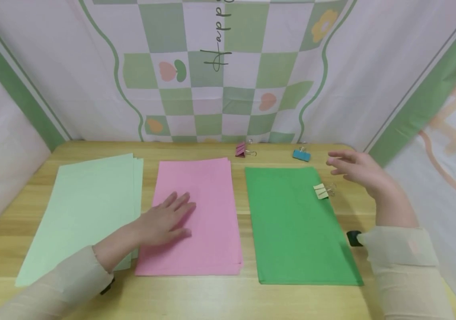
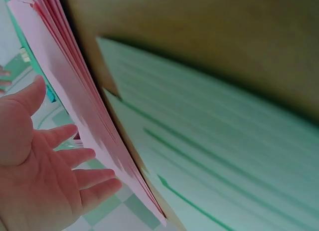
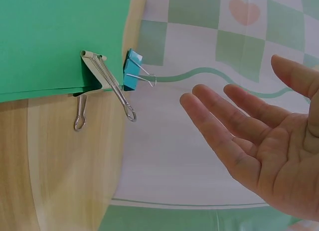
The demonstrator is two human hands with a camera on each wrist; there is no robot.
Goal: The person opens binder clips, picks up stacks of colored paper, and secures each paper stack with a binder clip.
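Over the pink stack of paper [image 1: 208, 240] in the middle is my left hand [image 1: 165, 222], fingers spread and fairly straight; its palm faces the stack in the left wrist view. My right hand [image 1: 355, 166] hovers past the upper right of the dark green stack [image 1: 295, 226], holding nothing, fingers loosely bent. A pale yellow binder clip [image 1: 321, 191] is clamped on that stack's right edge, its wire handles sticking outward. Nearest to the right fingertips lies a blue binder clip [image 1: 301, 155] at the table's back edge. A pink binder clip [image 1: 241, 150] stands behind the pink stack.
A pale green stack of paper [image 1: 88, 213] lies at the left, its sheets slightly fanned on the right side. All of it sits on a wooden table [image 1: 196, 295]. A patterned curtain [image 1: 243, 40] hangs right behind the table's back edge.
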